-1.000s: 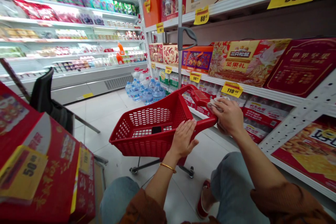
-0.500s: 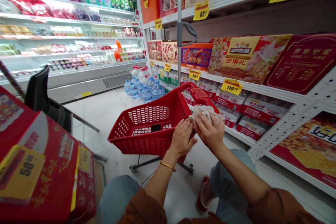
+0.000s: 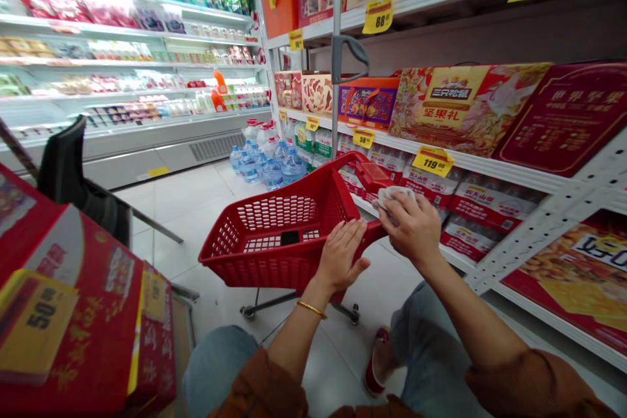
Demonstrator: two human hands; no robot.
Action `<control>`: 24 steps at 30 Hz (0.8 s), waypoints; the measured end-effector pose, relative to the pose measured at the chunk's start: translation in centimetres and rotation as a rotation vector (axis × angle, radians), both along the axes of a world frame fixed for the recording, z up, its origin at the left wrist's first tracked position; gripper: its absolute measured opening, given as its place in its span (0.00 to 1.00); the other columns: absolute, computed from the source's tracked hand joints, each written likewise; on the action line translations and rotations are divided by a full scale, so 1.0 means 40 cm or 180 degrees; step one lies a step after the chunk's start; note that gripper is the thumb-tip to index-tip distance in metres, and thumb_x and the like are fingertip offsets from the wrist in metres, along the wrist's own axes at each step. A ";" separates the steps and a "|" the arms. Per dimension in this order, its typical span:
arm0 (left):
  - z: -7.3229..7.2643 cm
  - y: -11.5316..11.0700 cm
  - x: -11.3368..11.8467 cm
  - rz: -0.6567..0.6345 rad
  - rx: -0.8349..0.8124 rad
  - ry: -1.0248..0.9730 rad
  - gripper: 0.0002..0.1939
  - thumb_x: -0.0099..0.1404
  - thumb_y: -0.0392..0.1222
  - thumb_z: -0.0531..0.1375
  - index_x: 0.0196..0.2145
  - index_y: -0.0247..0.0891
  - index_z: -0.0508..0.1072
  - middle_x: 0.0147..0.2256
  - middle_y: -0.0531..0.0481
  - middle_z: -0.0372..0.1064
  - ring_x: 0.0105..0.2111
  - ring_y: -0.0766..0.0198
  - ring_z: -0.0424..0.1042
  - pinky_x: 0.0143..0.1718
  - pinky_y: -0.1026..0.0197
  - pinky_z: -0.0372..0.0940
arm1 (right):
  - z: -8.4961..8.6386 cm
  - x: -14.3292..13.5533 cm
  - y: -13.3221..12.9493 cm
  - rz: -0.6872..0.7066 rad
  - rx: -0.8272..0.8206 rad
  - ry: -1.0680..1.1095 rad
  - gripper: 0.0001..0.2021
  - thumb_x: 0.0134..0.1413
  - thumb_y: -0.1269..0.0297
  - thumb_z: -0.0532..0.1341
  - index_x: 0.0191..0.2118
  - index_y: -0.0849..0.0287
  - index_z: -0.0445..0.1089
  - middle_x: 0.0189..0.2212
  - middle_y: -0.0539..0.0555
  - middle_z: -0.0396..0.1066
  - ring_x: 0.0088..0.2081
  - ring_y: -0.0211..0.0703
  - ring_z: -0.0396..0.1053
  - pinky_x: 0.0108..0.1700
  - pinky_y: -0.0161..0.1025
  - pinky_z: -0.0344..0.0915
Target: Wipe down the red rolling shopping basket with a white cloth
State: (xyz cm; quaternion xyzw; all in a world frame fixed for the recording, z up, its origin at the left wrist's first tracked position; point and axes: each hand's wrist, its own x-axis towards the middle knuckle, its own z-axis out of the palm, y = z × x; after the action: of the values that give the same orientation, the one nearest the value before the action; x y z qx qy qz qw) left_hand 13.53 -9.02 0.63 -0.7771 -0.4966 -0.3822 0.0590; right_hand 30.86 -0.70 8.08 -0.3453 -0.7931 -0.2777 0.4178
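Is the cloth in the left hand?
No, the right hand holds the cloth, while the left hand lies flat on the red basket.

Yellow price tags [image 3: 434,161], stocked shelves [image 3: 494,171] and a display case [image 3: 122,160] mark a supermarket.

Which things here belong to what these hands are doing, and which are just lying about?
In use:
- white cloth, in the right hand
- red cart, under the left hand

Just around:
- black chair
- blue water bottles
- nut gift box
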 end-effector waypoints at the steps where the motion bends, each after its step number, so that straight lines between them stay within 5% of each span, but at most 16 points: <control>1: 0.000 0.000 -0.001 -0.0015 -0.0015 -0.0004 0.43 0.70 0.67 0.32 0.67 0.33 0.53 0.65 0.40 0.56 0.66 0.55 0.53 0.68 0.47 0.45 | 0.007 0.006 0.007 0.0014 -0.0114 0.0032 0.08 0.60 0.59 0.61 0.39 0.54 0.77 0.46 0.53 0.77 0.44 0.51 0.67 0.43 0.45 0.62; 7: 0.002 -0.001 -0.005 -0.0055 -0.0099 -0.0046 0.43 0.69 0.68 0.32 0.68 0.34 0.52 0.66 0.41 0.54 0.66 0.55 0.53 0.68 0.47 0.44 | 0.026 0.042 0.078 0.0401 -0.0624 0.0243 0.11 0.61 0.58 0.59 0.38 0.55 0.77 0.46 0.56 0.76 0.44 0.50 0.70 0.46 0.47 0.65; 16: 0.025 -0.013 -0.013 -0.0173 -0.0136 -0.0257 0.39 0.70 0.66 0.38 0.66 0.35 0.57 0.63 0.40 0.60 0.64 0.54 0.58 0.66 0.45 0.47 | 0.050 0.088 0.210 0.1925 -0.1491 -0.0133 0.12 0.60 0.55 0.59 0.41 0.55 0.77 0.49 0.58 0.75 0.50 0.49 0.71 0.53 0.51 0.65; 24: 0.032 -0.027 -0.023 -0.0243 -0.0085 -0.0433 0.35 0.72 0.63 0.41 0.64 0.37 0.61 0.61 0.41 0.63 0.62 0.55 0.62 0.65 0.45 0.49 | 0.049 0.086 0.178 0.1907 -0.1471 -0.0247 0.12 0.60 0.57 0.60 0.40 0.56 0.78 0.43 0.57 0.76 0.46 0.47 0.72 0.51 0.49 0.65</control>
State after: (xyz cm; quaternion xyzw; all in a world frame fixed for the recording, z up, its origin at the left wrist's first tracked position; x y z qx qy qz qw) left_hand 12.60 -10.11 1.93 -0.7684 -0.4745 -0.4294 0.0002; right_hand 34.30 6.40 10.04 -0.1725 -0.9159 0.0300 0.3613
